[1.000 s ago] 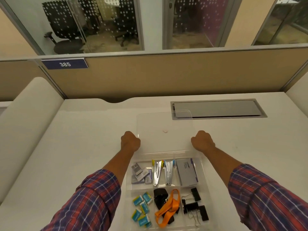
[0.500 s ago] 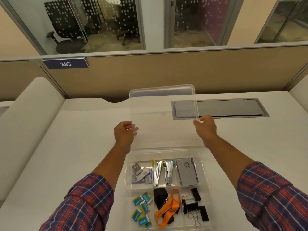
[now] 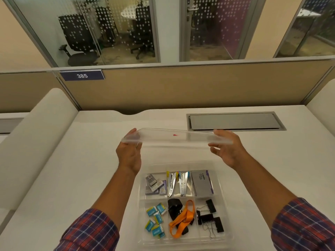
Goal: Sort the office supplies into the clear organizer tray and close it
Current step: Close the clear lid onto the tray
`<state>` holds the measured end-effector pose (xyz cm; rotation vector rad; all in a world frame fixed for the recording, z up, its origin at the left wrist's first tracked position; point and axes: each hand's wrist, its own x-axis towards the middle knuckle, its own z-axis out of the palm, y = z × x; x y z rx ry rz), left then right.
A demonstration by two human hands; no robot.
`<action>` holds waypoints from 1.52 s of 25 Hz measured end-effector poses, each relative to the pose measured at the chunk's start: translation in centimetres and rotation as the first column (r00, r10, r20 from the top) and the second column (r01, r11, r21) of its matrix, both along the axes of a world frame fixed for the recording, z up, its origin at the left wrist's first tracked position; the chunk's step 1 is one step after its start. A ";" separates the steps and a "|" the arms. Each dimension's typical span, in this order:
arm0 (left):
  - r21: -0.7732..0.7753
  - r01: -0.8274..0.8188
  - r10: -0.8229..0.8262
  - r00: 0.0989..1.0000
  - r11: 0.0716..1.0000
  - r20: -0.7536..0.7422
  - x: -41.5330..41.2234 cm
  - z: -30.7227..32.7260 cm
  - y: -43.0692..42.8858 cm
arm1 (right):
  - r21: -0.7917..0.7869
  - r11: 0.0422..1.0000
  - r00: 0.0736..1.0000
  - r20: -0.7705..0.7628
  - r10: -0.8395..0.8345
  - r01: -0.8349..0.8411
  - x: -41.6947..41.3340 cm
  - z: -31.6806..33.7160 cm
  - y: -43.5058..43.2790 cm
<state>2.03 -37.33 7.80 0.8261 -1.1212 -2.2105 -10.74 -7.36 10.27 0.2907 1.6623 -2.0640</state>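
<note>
I am gripping the clear lid (image 3: 181, 138) endwise in left hand (image 3: 129, 154) and right hand (image 3: 228, 151); its corners need squaring over the organizer tray (image 3: 181, 166).

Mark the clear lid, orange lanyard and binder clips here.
clear lid (image 3: 181, 139), head view, centre of its panel.
orange lanyard (image 3: 184, 219), head view, middle of the strap.
binder clips (image 3: 206, 218), head view, middle clip's black body.

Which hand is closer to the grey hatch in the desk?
Right. The right hand, holding one end of the clear lid, is just on the near side of the hatch; the left hand holds the other end, well off to its left.
</note>
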 end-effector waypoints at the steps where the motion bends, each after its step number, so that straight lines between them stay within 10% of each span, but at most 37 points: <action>1: 0.026 0.039 -0.038 0.998 0.999 -0.045 0.8 -0.2 -0.1 | -0.007 1.000 1.000 -0.011 0.021 -0.021 0.6 0.0 0.4; 6: 0.159 0.163 -0.163 0.987 0.974 -0.013 3.9 0.4 -1.1 | 0.156 0.984 0.991 -0.090 0.095 -0.080 2.9 0.4 2.0; 15: -0.261 0.119 0.009 0.898 0.958 0.441 8.8 -2.7 2.1 | 0.750 0.659 0.884 -0.347 0.314 0.060 8.7 -3.3 2.8; 38: -0.542 0.254 0.199 0.742 0.801 0.640 12.0 -5.2 5.8 | 0.935 0.341 0.858 -0.252 0.449 0.096 13.2 -9.1 3.9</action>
